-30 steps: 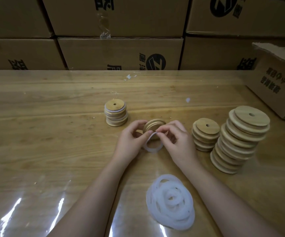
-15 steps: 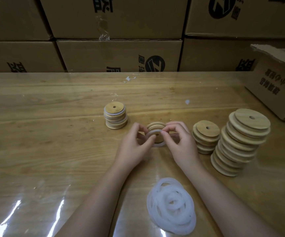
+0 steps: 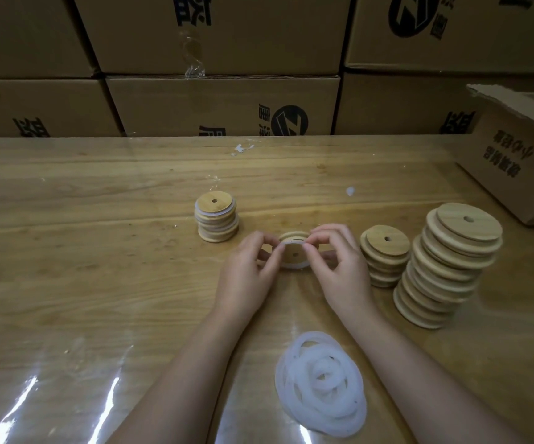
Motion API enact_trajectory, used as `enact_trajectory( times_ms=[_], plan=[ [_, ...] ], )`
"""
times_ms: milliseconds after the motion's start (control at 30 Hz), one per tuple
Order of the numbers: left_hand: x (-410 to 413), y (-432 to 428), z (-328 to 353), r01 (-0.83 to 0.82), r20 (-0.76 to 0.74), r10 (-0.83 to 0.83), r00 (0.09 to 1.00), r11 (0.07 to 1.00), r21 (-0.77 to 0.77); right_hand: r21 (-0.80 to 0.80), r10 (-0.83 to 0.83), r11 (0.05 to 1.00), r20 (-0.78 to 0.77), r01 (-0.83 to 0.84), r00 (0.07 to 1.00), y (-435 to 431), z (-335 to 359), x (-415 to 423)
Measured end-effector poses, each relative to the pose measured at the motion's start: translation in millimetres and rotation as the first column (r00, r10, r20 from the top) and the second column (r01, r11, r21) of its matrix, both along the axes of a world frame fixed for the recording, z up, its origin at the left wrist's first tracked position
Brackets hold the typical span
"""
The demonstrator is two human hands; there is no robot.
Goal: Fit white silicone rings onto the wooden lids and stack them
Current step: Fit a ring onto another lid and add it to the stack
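Ring going on lid
L hand [image 3: 249, 273] & R hand [image 3: 339, 267] pinch wooden lid [image 3: 294, 251] w/ white silicone ring [image 3: 291, 265] at rim.

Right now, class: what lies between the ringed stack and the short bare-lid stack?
Head view: the left hand and right hand, holding one wooden lid with a white ring.

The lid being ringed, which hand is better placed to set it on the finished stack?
Probably left: the finished stack sits on the left hand's side of the lid; the right hand would cross over.
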State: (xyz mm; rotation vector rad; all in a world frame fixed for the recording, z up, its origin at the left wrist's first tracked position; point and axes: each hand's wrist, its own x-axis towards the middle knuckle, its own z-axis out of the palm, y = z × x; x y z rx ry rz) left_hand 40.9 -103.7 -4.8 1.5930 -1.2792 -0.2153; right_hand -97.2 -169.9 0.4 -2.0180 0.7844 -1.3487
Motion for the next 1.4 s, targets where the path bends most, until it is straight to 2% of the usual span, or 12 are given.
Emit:
enact_trajectory(
  times_ms=[333,533,667,1400],
  plan=[
    [1.2,-0.2,1.9,0.008,-0.018,-0.008,1.000,1.000,0.003,0.068,-0.019,0.998,0.033,0.017,0.999,0.9,-0.5,-0.4],
    [2.4,0.0,1.4,0.007,-0.017,-0.007,1.000,1.000,0.002,0.164,-0.032,0.986,0.049,0.024,0.998,0.3,-3.2,-0.1],
    [2.2,-0.5,1.4,0.019,-0.071,-0.019,0.997,1.000,0.000,0.192,-0.036,0.981,0.056,0.025,0.998,0.0,-2.9,0.3],
    [4.9,-3.0,-0.4,-0.042,-0.083,0.045,0.996,0.998,0.036,0.233,-0.022,0.972,0.038,0.013,0.999,-2.5,-5.7,1.6]
  ],
)
